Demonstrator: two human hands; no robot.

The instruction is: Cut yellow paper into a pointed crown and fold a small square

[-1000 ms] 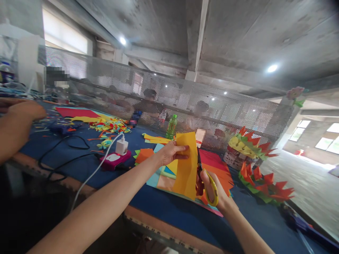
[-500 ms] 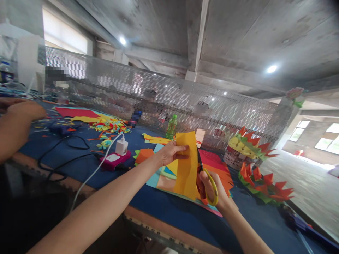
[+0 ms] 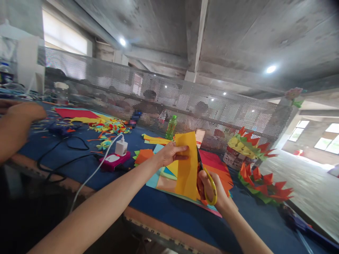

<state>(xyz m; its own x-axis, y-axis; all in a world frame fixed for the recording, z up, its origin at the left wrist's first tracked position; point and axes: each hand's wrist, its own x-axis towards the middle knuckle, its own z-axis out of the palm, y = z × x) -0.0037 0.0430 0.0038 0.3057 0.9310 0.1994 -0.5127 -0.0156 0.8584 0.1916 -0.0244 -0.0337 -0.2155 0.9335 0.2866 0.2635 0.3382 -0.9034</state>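
Observation:
My left hand (image 3: 169, 154) pinches a yellow-orange sheet of paper (image 3: 186, 180), held upright above the table with its fingers across the front. In my right hand (image 3: 213, 187) is a pair of scissors (image 3: 212, 190) with yellow-edged handles. Their dark blades point up along the sheet's right edge; whether they are parted I cannot make out. Beneath the sheet lies a pile of coloured paper, with light blue sheets (image 3: 152, 180) to the left and red and orange sheets (image 3: 215, 167) to the right.
Red and green pointed paper crafts (image 3: 267, 181) stand on the right, near a blue glue gun (image 3: 304, 225). A green bottle (image 3: 171, 127) stands behind the pile. To the left are a magenta power strip (image 3: 116, 161), cables, paper scraps (image 3: 111, 126) and another person's arm (image 3: 18, 123).
Almost nothing differs. The sheet and scissors have shifted very slightly to the left; both hands keep their hold.

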